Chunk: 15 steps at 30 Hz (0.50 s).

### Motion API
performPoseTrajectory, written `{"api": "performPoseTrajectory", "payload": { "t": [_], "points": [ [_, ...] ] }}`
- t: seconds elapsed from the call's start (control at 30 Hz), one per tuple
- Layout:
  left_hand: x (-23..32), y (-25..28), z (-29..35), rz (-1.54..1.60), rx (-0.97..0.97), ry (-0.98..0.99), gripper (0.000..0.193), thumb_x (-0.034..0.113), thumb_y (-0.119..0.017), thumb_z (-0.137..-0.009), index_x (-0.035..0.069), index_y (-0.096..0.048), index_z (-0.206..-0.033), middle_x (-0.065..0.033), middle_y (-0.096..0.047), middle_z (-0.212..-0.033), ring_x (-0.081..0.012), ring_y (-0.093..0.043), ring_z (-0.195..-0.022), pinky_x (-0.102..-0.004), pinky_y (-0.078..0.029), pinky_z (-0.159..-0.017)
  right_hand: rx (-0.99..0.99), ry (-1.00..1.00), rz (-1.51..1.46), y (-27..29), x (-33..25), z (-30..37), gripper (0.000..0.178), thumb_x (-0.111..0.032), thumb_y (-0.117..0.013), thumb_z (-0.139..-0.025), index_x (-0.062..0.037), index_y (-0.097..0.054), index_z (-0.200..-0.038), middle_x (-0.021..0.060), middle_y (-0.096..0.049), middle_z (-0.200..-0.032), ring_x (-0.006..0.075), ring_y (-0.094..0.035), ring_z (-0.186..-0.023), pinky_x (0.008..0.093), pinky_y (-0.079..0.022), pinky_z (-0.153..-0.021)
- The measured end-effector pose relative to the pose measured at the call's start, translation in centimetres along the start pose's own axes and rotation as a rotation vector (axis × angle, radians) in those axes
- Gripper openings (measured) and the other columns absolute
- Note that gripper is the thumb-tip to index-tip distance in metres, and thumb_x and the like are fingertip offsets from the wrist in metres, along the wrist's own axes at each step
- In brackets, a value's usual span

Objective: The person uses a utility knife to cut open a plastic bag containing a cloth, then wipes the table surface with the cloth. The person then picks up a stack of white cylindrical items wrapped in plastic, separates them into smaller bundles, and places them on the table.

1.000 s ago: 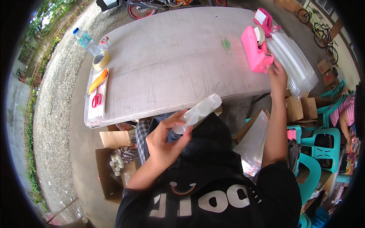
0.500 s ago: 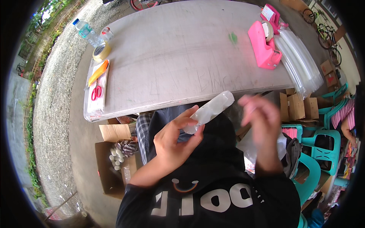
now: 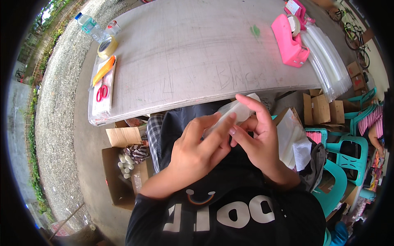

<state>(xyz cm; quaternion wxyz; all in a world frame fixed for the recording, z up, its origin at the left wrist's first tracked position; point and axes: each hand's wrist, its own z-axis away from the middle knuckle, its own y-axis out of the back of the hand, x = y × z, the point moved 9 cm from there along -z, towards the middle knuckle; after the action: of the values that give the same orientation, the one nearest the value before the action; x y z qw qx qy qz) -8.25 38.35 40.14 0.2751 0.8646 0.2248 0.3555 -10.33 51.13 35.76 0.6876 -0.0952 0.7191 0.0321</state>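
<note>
The grey table (image 3: pixel 176 53) keeps its middle bare, its supplies pushed to the sides, perhaps for working room; clear plastic sleeves (image 3: pixel 328 61) and a pink tape dispenser (image 3: pixel 286 43) sit at the right, likely for easy reach. Over the lap, just off the near edge, the left hand (image 3: pixel 201 149) closes its fingers on a translucent plastic-wrapped roll (image 3: pixel 236 107), seemingly steadying it. The right hand (image 3: pixel 260 143) is half spread, index outstretched by the far end (whether it grips, I cannot tell).
</note>
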Motion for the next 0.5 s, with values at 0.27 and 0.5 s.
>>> {"api": "performPoseTrajectory", "payload": {
  "t": [0.27,0.5],
  "points": [
    [-1.4,0.3,-0.4,0.071,0.02,0.069,0.052,0.005,-0.077,-0.073,0.003,-0.063,-0.123,-0.0113,-0.065,-0.105,-0.0253,-0.066,-0.087,-0.0326,-0.056,-0.072,-0.041,0.149,0.013,0.6,1.0,0.2,0.083,-0.001,-0.067,-0.09,0.0008,-0.014,-0.153,0.006,-0.065,-0.083,0.0104,-0.062,-0.078,0.0234,-0.048,-0.079],
    [-2.5,0.3,-0.4,0.145,-0.034,0.115,0.049,0.007,-0.077,-0.071,0.0,-0.063,-0.117,-0.0138,-0.066,-0.099,-0.0282,-0.067,-0.082,-0.0335,-0.056,-0.071,0.144,0.292,0.316,1.2,3.5,0.4,0.088,-0.015,-0.078,-0.083,0.0028,-0.024,-0.15,0.002,-0.064,-0.079,0.0095,-0.059,-0.072,0.0304,-0.04,-0.083]
  ]
}}
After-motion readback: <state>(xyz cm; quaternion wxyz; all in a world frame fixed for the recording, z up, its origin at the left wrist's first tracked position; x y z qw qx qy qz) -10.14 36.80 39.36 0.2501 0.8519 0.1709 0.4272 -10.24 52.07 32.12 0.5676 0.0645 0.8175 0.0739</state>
